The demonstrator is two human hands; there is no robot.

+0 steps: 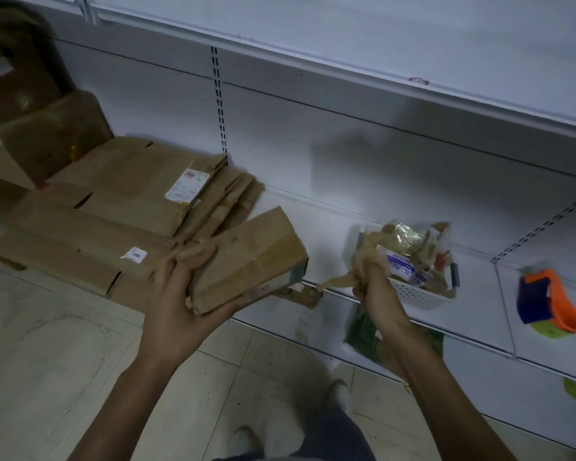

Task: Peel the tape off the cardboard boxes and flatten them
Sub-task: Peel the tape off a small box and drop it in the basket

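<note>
- Far left of the held box: two unflattened cardboard boxes (30, 128), stacked, dim and blurred.
- Left of and behind the held box: a stack of flattened cardboard (107, 211), several layers, lying low against the shelving's back panel. White shipping label (187, 188) on the top sheet.
- Below the held box, to the left: pale tiled floor (47, 344).
- Left grip (177, 294): palm up, fingers curled beneath the near end of the held box, thumb over its top edge. It is gripping the box.
- Held box (246, 261): small cardboard box, not flattened, tilted, held in the air in front of the shelf edge (333, 292). A band of brown tape (275, 257) is on its top face near the right end.
- Right of the held box: right grip (369, 291), closed in a fist round a crumpled wad of tape (363, 261). One loose strip trails from the fist towards the held box.
- Just right of the fist: white basket (409, 292) on the shelf, holding more crumpled tape and wrappers. The wad is at its left rim.
- Below the basket: green bag (359, 331), partly hidden by the right forearm.
- Far right of the held box: orange and blue object (549, 301) on the shelf, too blurred to identify.
</note>
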